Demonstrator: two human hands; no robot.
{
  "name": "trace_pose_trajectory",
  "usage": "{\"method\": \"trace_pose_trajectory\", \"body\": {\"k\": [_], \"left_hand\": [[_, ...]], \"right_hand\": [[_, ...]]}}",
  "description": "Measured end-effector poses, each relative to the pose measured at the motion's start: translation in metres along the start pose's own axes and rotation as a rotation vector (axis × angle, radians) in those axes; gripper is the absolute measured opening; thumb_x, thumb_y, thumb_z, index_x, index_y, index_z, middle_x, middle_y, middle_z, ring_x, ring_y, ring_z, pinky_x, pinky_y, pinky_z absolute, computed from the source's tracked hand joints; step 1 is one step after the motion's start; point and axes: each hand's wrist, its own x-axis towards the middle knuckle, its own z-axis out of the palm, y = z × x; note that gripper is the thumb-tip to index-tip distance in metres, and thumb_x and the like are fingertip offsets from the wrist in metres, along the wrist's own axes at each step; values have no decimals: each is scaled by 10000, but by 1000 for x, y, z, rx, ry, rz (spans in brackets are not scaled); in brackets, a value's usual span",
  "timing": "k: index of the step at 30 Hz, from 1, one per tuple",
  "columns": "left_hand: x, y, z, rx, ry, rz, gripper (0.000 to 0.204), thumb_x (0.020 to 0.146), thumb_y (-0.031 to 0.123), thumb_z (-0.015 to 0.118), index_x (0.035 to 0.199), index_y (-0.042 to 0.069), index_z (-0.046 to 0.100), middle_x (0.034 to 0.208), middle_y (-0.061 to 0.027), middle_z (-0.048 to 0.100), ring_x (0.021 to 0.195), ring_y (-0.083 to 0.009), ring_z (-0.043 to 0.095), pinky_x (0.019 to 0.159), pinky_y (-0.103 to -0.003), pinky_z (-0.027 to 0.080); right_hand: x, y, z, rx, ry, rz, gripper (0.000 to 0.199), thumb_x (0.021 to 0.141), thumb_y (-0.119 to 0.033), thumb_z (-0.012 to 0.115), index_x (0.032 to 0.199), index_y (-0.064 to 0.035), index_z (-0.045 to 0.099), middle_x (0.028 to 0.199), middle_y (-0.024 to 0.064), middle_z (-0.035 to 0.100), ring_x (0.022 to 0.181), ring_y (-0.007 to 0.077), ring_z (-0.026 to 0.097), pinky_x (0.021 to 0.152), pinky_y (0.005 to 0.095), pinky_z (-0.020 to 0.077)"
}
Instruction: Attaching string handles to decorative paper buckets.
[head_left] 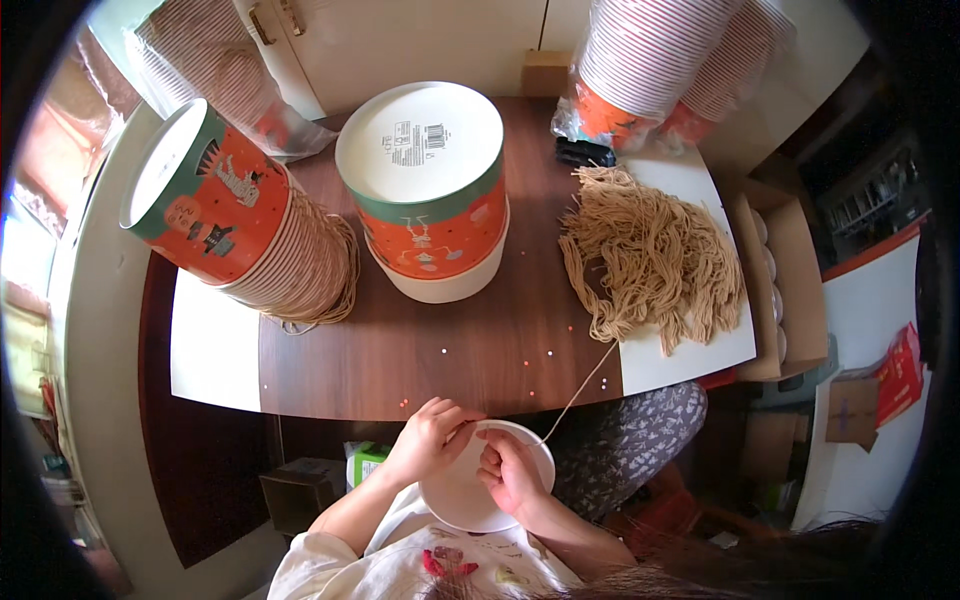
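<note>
A white round bucket [455, 497] rests in my lap, its open mouth turned up towards me. My left hand [432, 440] is closed at its far rim, fingers bent over the edge. Inside the mouth, my right hand [510, 472] has its fingers curled round a tan cord [575, 398]. That cord stretches up to a heaped bundle of tan cords [660, 260] at the table's right. Whether the fingertips of my two hands also pinch the cord end together is too small to tell.
An upside-down orange and green bucket stack [430, 235] stands mid-table. Left of it leans another stack [225, 200] with cords hanging on it. Bagged stacks [650, 60] and a black object [585, 152] lie at the back right. Beside the table is a cardboard box [795, 300].
</note>
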Motion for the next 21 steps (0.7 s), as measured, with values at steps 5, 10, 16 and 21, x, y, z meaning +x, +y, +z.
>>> {"method": "trace_pose_trajectory", "body": {"k": [5, 10, 16, 21], "left_hand": [[0, -1, 0, -3, -6, 1, 159, 732, 36, 593, 888, 48, 623, 725, -103, 573, 687, -278, 541, 627, -362, 464], [0, -1, 0, -7, -10, -6, 162, 732, 38, 592, 891, 47, 623, 719, -103, 565, 691, -278, 538, 626, -362, 463], [-2, -4, 2, 2, -15, 1, 168, 731, 38, 588, 896, 46, 620, 717, -104, 560, 689, -281, 533, 629, -363, 460], [-1, -3, 2, -13, -10, -2, 170, 732, 35, 583, 898, 45, 617, 727, -105, 564, 696, -282, 535, 635, -365, 460]], "right_hand": [[-1, -1, 2, -1, -10, -1, 136, 882, -168, 488, 895, -63, 574, 565, -46, 316, 466, 50, 268, 412, 200, 208], [2, -1, 1, 28, -27, 8, 109, 859, -173, 530, 883, -79, 578, 541, -63, 312, 448, 39, 251, 399, 196, 193], [1, -4, 4, 42, -35, 36, 123, 868, -184, 519, 876, -73, 571, 545, -53, 294, 458, 47, 251, 409, 200, 196], [1, -4, 5, 72, -39, 51, 120, 863, -182, 526, 877, -72, 572, 549, -55, 301, 459, 47, 244, 415, 201, 194]]}}
